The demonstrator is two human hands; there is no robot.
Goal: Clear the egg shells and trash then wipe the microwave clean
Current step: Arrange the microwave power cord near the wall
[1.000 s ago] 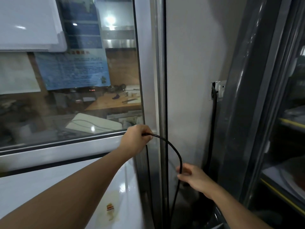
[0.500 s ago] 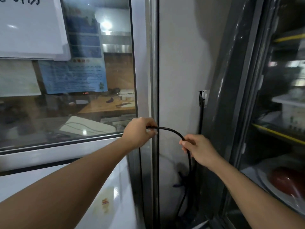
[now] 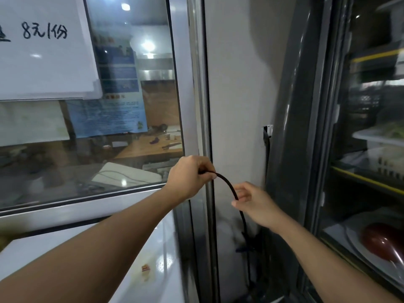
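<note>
Head view, biggest first: glass-door fridge (image 3: pixel 360 149) fills the right side, shelves of trays and a wrapped red item inside. Window (image 3: pixel 87 127) with metal frame takes the left, paper notices stuck on it, kitchen visible behind the glass. Grey wall strip (image 3: pixel 236 95) sits between the two, with a wall socket (image 3: pixel 268 130) at its right edge, half hidden by the fridge. White glossy surface (image 3: pixel 157 259) below the window, small red-orange scrap (image 3: pixel 145 268) lying on it. Could be the microwave top, can't confirm. No egg shells or cloth in sight.

Black power cable (image 3: pixel 227 184) arcs between both hands, then drops down the gap by the fridge and runs out of sight.

Left hand (image 3: pixel 188 178) is fisted round the upper end of the cable, in front of the window frame. Right hand (image 3: pixel 253 202) pinches the cable lower down with fingertips, other fingers loose. Hands near each other, not touching.

Handling, my read: cable is light, semi-stiff, holds a curve, rubbery so decent grip. Won't break, but it could snag in the gap below. Better to hold close to the plug body than yank mid-run; plug itself not visible. Scrap looks light and possibly sticky, pinch it or wipe it off.
</note>
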